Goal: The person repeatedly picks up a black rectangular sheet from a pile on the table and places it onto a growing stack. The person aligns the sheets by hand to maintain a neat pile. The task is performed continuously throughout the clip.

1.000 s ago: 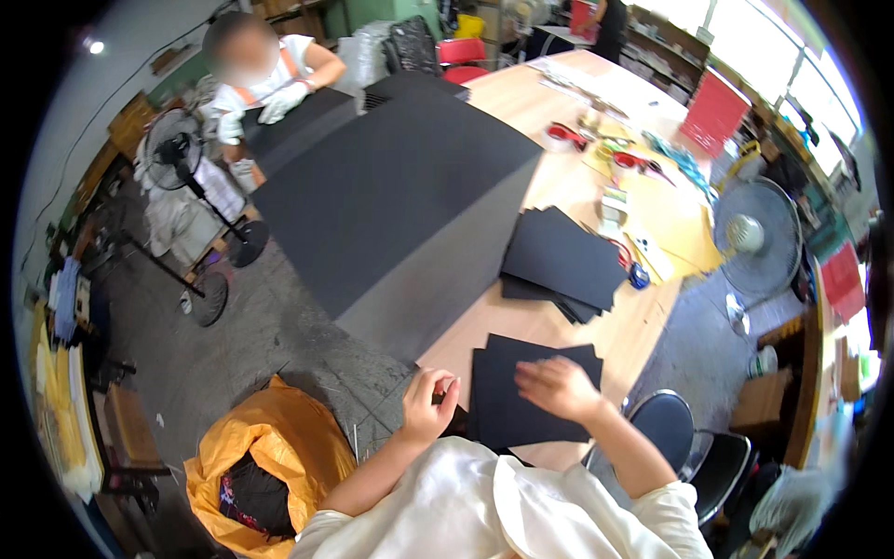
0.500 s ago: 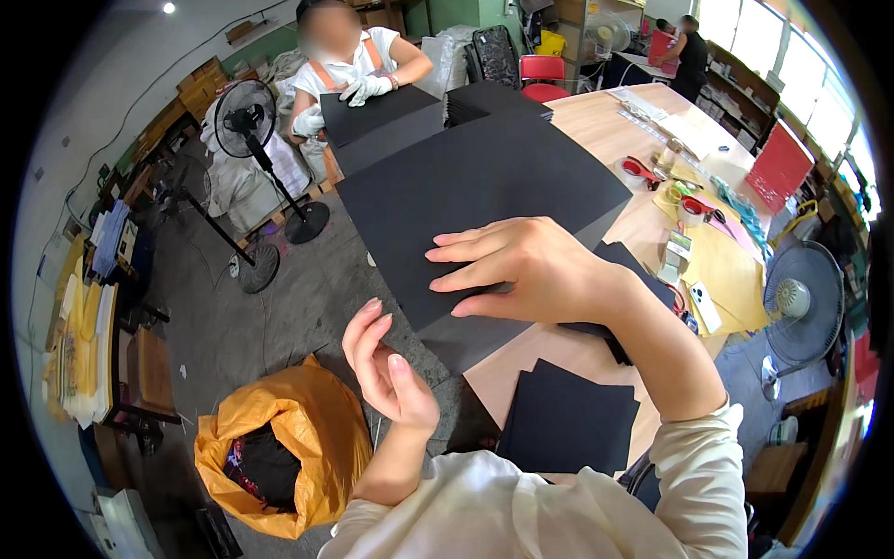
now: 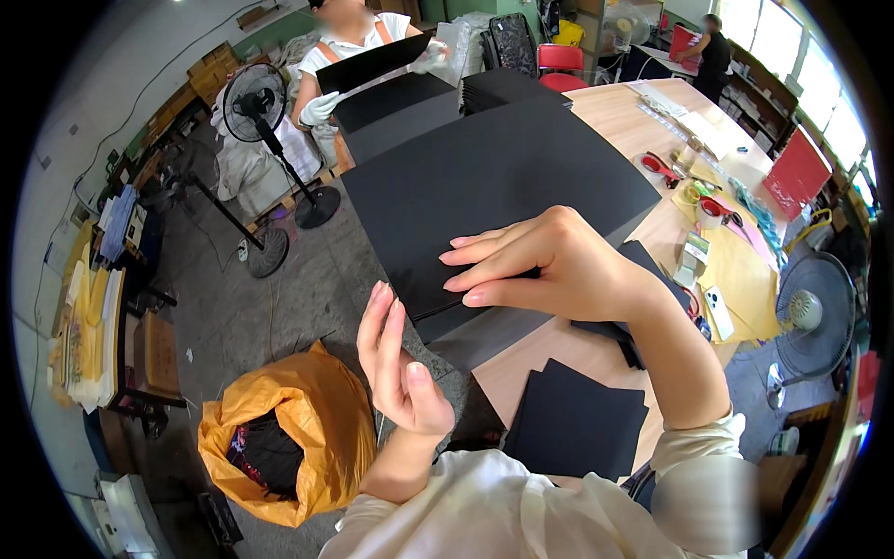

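A tall stack of large black sheets [image 3: 503, 158] stands in front of me on the wooden table. On its top sheet, near the front edge, my right hand [image 3: 568, 265] rests with bent fingers, their tips slightly apart and touching the surface. My left hand [image 3: 396, 368] is open and empty, fingers raised, just off the stack's near left corner. Below the right forearm lie smaller black sheets [image 3: 573, 424], slightly fanned. Across the stack, a co-worker's white-gloved hand [image 3: 320, 109] holds a black sheet [image 3: 372, 63] lifted at a tilt.
An orange sack [image 3: 321, 419] with dark scraps inside stands on the floor at left, near two pedestal fans. On the table's right side lie red-handled scissors [image 3: 656, 168], a phone [image 3: 719, 312] and yellow paper [image 3: 754, 289]. Another fan [image 3: 805, 317] stands at right.
My right hand's fingertips have drawn closer together on the top sheet. The co-worker has raised a black sheet off the far pile. My view has shifted slightly.
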A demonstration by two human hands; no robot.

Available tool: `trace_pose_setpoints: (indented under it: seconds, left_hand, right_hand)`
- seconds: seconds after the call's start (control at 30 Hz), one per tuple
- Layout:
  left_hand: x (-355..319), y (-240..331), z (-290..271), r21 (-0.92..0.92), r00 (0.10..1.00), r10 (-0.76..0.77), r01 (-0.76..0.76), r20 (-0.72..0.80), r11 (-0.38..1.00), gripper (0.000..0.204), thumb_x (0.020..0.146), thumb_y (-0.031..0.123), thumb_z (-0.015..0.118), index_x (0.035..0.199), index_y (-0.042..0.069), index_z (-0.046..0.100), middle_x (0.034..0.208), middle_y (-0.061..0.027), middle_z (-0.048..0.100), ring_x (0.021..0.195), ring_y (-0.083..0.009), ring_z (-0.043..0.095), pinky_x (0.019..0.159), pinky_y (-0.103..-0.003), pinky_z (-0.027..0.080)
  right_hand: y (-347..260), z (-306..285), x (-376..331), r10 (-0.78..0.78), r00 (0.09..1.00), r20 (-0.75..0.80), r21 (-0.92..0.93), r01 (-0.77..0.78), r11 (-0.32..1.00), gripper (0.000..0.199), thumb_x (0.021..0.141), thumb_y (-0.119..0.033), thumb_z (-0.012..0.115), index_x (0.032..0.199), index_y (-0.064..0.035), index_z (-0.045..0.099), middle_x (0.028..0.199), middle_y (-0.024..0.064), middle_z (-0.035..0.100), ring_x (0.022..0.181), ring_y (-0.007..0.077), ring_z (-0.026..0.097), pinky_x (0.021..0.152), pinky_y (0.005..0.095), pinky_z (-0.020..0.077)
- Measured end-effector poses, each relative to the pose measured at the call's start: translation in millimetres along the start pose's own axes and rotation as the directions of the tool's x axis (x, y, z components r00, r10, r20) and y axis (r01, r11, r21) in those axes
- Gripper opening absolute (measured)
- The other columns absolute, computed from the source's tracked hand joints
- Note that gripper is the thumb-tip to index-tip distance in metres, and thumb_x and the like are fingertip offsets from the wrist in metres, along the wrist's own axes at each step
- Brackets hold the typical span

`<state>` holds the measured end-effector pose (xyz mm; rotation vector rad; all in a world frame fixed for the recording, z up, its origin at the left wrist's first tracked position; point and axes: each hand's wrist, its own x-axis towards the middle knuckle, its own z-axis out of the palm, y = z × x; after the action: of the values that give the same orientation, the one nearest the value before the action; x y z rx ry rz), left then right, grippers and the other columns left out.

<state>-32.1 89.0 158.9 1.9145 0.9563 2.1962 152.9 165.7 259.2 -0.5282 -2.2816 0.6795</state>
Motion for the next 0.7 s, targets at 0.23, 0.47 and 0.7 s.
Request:
trace_pose_setpoints:
  seconds: [0.23, 0.47, 0.7]
  left_hand:
    - [-10.5, -7.9, 6.1, 0.031, 0.990, -0.028, 0.033, -0.136, 0.999, 0.050, 0.087, 0.017, 0.064, 0.128, -0.006, 0.047, 0.132, -0.0224, 0.045, 0.125, -0.0346, 0.046, 0.109, -0.046, 0.033]
    - [-6.5, -9.8, 10.3, -0.126, 0.975, -0.142, 0.122, -0.170, 0.985, 0.049, 0.082, 0.013, 0.071, 0.122, -0.001, 0.046, 0.127, -0.0199, 0.046, 0.121, -0.0312, 0.046, 0.108, -0.045, 0.032]
    - [1.9, -7.5, 12.4, -0.169, 0.971, -0.163, 0.134, -0.176, 0.976, 0.049, 0.082, 0.013, 0.070, 0.121, -0.002, 0.045, 0.126, -0.0205, 0.047, 0.120, -0.0302, 0.046, 0.108, -0.045, 0.032]
  right_hand:
    - [2.7, 4.7, 0.4, -0.079, 0.995, -0.054, -0.108, 0.073, 0.991, 0.027, 0.085, -0.014, 0.072, 0.112, -0.0170, 0.073, 0.098, 0.0092, 0.074, 0.096, 0.0229, 0.071, 0.075, 0.0309, 0.0575]
    - [-8.7, 7.7, 1.1, -0.361, 0.933, 0.009, -0.529, 0.311, 0.790, 0.050, 0.080, -0.011, 0.068, 0.126, -0.0300, 0.065, 0.106, 0.0039, 0.071, 0.082, 0.0190, 0.072, 0.055, 0.0285, 0.0544]
    - [-7.1, 5.6, -0.1, -0.262, 0.965, -0.012, -0.405, 0.235, 0.884, 0.039, 0.080, -0.022, 0.075, 0.118, -0.0273, 0.069, 0.104, 0.0047, 0.072, 0.087, 0.0223, 0.071, 0.059, 0.0315, 0.0543]
